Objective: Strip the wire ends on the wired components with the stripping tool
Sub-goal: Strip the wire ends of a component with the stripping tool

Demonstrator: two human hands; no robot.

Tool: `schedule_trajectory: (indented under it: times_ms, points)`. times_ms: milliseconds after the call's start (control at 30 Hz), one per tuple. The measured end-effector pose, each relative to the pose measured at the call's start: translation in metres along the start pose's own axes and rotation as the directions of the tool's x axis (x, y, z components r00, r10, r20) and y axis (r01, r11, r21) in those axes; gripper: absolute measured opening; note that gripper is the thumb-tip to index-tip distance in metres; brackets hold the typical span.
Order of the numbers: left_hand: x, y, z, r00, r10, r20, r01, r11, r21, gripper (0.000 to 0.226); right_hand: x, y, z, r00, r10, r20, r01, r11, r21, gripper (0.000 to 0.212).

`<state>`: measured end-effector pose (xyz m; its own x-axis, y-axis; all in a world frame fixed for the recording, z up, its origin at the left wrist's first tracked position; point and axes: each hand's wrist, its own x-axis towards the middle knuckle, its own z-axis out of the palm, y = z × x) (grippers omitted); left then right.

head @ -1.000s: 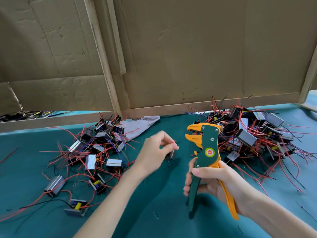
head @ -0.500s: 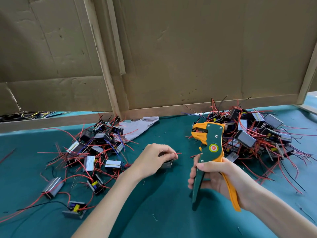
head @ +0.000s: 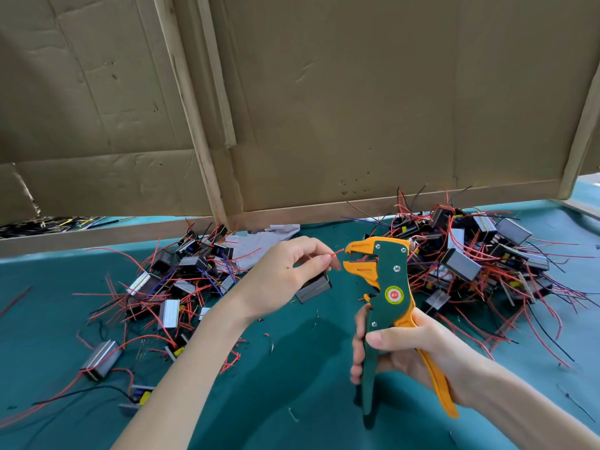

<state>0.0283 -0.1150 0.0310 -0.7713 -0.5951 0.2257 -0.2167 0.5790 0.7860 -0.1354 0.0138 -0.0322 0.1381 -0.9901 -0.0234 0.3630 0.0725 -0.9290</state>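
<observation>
My left hand (head: 285,274) pinches a red wire (head: 336,253) of a small grey-sided component (head: 313,289) that hangs under its fingers. The wire's tip points right, just short of the jaws. My right hand (head: 418,355) grips the two handles of the green and orange stripping tool (head: 388,287), held upright with its orange jaws open and facing left. A pile of wired components (head: 477,261) lies at the right of the teal table, and another pile (head: 181,280) lies at the left.
A cardboard wall with wooden strips (head: 324,125) stands close behind the table. A pale cloth (head: 259,241) lies at its foot. Loose components (head: 100,358) and red wires trail toward the front left. Small wire scraps (head: 269,339) dot the teal cover (head: 292,401) between my arms.
My left hand has lifted the component off the table and brought its red wire up toward the jaws. The tool stays upright in my right hand, its jaws now close to the wire tip.
</observation>
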Motion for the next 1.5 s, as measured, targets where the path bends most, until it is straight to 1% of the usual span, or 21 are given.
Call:
schedule_trajectory:
  times_ms: [167, 333, 433, 600, 733, 867, 1000, 1100, 1133, 1167, 1233, 1267, 1300, 1367, 1400, 1433, 1467, 1500]
  points:
    - [-0.002, 0.006, -0.004, 0.998, -0.010, 0.061, 0.014, 0.998, -0.053, 0.022, 0.000, 0.000, 0.001, 1.000, 0.009, 0.001, -0.009, 1.000, 0.007, 0.019]
    - [-0.003, 0.007, -0.004, 0.989, -0.024, 0.144, 0.027, 0.999, -0.021, 0.024, -0.002, 0.001, 0.001, 0.999, 0.018, 0.044, -0.018, 1.000, -0.003, 0.017]
    - [-0.004, 0.009, -0.004, 0.984, -0.019, 0.174, 0.023, 0.999, -0.026, 0.026, -0.003, 0.002, 0.002, 0.997, 0.018, 0.076, -0.016, 0.999, -0.031, 0.015]
    - [-0.006, 0.010, -0.009, 0.974, -0.015, 0.226, 0.035, 0.996, -0.085, 0.028, -0.004, 0.001, 0.002, 0.995, 0.014, 0.094, -0.005, 0.995, -0.099, 0.015]
    - [-0.007, 0.010, -0.011, 0.970, 0.001, 0.242, 0.029, 0.992, -0.122, 0.024, -0.006, -0.002, 0.002, 0.996, 0.021, 0.086, -0.009, 0.990, -0.141, 0.015]
    - [-0.008, 0.009, -0.014, 0.966, 0.007, 0.258, 0.033, 0.988, -0.149, 0.020, -0.009, -0.002, 0.004, 0.999, 0.027, 0.029, -0.021, 0.982, -0.188, 0.019]
    - [-0.009, 0.006, -0.016, 0.957, 0.003, 0.291, 0.037, 0.991, -0.132, 0.018, -0.011, 0.005, 0.015, 0.998, 0.024, -0.057, -0.034, 0.982, -0.183, 0.026]
    - [-0.006, -0.001, -0.013, 0.956, -0.039, 0.291, 0.065, 0.995, -0.080, 0.018, -0.009, 0.018, 0.025, 0.974, 0.007, -0.224, -0.044, 0.986, -0.161, 0.034]
    - [-0.005, -0.005, -0.011, 0.959, -0.062, 0.278, 0.078, 0.996, -0.048, 0.018, -0.008, 0.021, 0.025, 0.964, 0.013, -0.265, -0.053, 0.988, -0.142, 0.035]
    - [-0.004, -0.009, -0.009, 0.961, -0.088, 0.261, 0.097, 0.995, -0.022, 0.019, -0.007, 0.022, 0.025, 0.964, 0.035, -0.264, -0.065, 0.992, -0.108, 0.034]
    - [0.000, -0.014, -0.004, 0.970, -0.124, 0.211, 0.123, 0.992, 0.018, 0.019, -0.005, 0.018, 0.024, 0.982, 0.086, -0.167, -0.081, 0.996, 0.035, 0.023]
    - [0.002, -0.014, -0.003, 0.978, -0.129, 0.163, 0.123, 0.991, 0.045, 0.018, -0.004, 0.015, 0.023, 0.988, 0.096, -0.121, -0.082, 0.990, 0.113, 0.017]
    - [0.005, -0.013, -0.003, 0.988, -0.122, 0.091, 0.115, 0.990, 0.082, 0.018, -0.002, 0.014, 0.021, 0.989, 0.095, -0.111, -0.075, 0.983, 0.169, 0.016]
    - [0.014, -0.005, -0.002, 0.991, -0.059, -0.121, 0.072, 0.991, 0.111, 0.018, 0.001, 0.013, 0.018, 0.985, 0.093, -0.148, -0.060, 0.975, 0.216, 0.017]
    - [0.021, 0.002, -0.001, 0.972, -0.024, -0.235, 0.039, 0.998, 0.058, 0.018, 0.002, 0.014, 0.017, 0.982, 0.095, -0.161, -0.055, 0.970, 0.236, 0.015]
    - [0.029, 0.010, 0.002, 0.942, -0.017, -0.336, 0.006, 0.999, -0.034, 0.019, 0.002, 0.014, 0.015, 0.980, 0.100, -0.170, -0.053, 0.964, 0.262, 0.012]
    - [0.039, 0.018, 0.006, 0.910, -0.038, -0.414, -0.025, 0.989, -0.144, 0.019, 0.003, 0.014, 0.014, 0.979, 0.109, -0.174, -0.054, 0.954, 0.294, 0.010]
    - [0.051, 0.026, 0.013, 0.884, -0.072, -0.462, -0.053, 0.966, -0.253, 0.019, 0.002, 0.014, 0.013, 0.976, 0.124, -0.178, -0.061, 0.944, 0.324, 0.009]
